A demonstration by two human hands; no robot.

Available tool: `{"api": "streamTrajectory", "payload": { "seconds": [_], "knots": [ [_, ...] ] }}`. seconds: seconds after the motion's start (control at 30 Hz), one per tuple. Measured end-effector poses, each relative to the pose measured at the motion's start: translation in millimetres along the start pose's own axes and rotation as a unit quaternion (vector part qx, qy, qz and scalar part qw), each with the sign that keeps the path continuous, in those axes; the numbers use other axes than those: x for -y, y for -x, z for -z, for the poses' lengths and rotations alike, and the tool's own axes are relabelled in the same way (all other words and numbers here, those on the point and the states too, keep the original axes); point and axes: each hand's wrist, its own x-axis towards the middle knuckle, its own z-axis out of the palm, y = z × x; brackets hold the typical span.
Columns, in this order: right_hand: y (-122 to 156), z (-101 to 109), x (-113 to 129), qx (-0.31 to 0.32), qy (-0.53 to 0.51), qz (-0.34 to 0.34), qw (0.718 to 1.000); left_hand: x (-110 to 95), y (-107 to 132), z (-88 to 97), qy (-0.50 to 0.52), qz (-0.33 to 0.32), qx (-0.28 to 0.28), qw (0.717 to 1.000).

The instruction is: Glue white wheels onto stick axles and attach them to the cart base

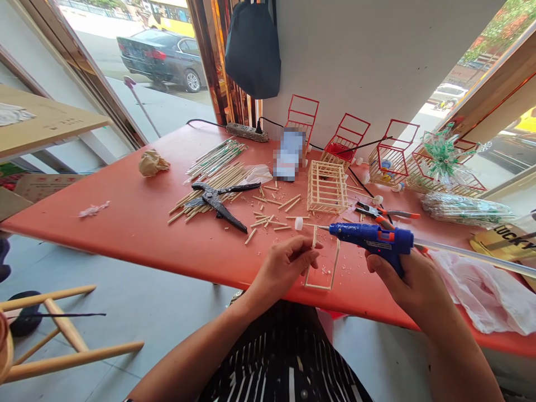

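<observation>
My left hand (293,258) pinches one side of a small three-sided frame of wooden sticks (334,267), held near the table's front edge with its open end away from me. In my right hand (412,279) is a blue hot glue gun (372,235), gripped by its handle. Its metal nozzle points left, at the top end of the stick my left hand holds; whether it touches cannot be made out. A clear glue stick (473,254) sticks out of the gun's back. Just beyond the frame stands a pale stick-built crate (328,187).
The red table (138,234) carries black-handled cutters (220,201), a pile of sticks (213,187), a phone (288,155), pliers (379,212) and a white cloth (489,290). Several red-framed stick carts (347,134) line the wall by a power strip (247,132). A wooden stool (67,329) lies left.
</observation>
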Motion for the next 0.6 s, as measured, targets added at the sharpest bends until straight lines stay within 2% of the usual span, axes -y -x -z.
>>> {"api": "streamTrajectory", "payload": {
  "seconds": [0.23, 0.6],
  "knots": [
    [1.9, 0.5, -2.5, -0.005, -0.032, -0.014, 0.999, 4.9, 0.5, 1.4, 0.0, -0.009, 0.009, 1.0],
    [6.2, -3.6, -13.6, -0.022, -0.036, -0.023, 0.999, -1.5, 0.6, 11.3, 0.029, -0.012, -0.021, 0.999]
  ]
}}
